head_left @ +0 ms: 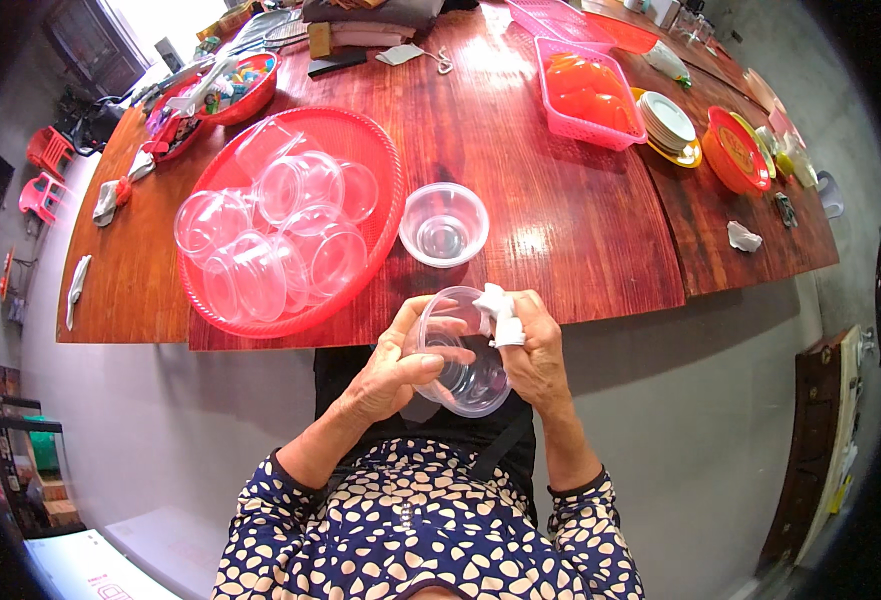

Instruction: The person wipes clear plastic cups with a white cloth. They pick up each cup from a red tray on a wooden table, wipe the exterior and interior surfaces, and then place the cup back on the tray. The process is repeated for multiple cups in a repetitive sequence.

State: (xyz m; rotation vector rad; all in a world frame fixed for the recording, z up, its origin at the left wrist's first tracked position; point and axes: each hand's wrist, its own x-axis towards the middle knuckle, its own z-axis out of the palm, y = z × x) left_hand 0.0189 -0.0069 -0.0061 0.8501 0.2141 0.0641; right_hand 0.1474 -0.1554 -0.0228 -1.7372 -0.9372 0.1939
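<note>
A clear plastic bowl (472, 385) is tilted in front of me, just off the table's near edge. My left hand (395, 362) grips its left side, the fingers showing through the clear wall. At the bowl's right rim my right hand (533, 352) is closed on a crumpled white tissue (500, 312), which touches the rim. Another clear bowl (444, 226) stands upright on the table just beyond my hands. To its left, a big round red tray (388, 165) carries several clear plastic bowls (300, 190), some lying on their sides.
On the wooden table (600, 230), a pink basket (600, 135) with orange-red items stands far right, beside stacked white plates (666, 118) and an orange-red bowl (735, 150). A red basket of small things (250, 100) sits far left. A crumpled tissue (743, 237) lies at right.
</note>
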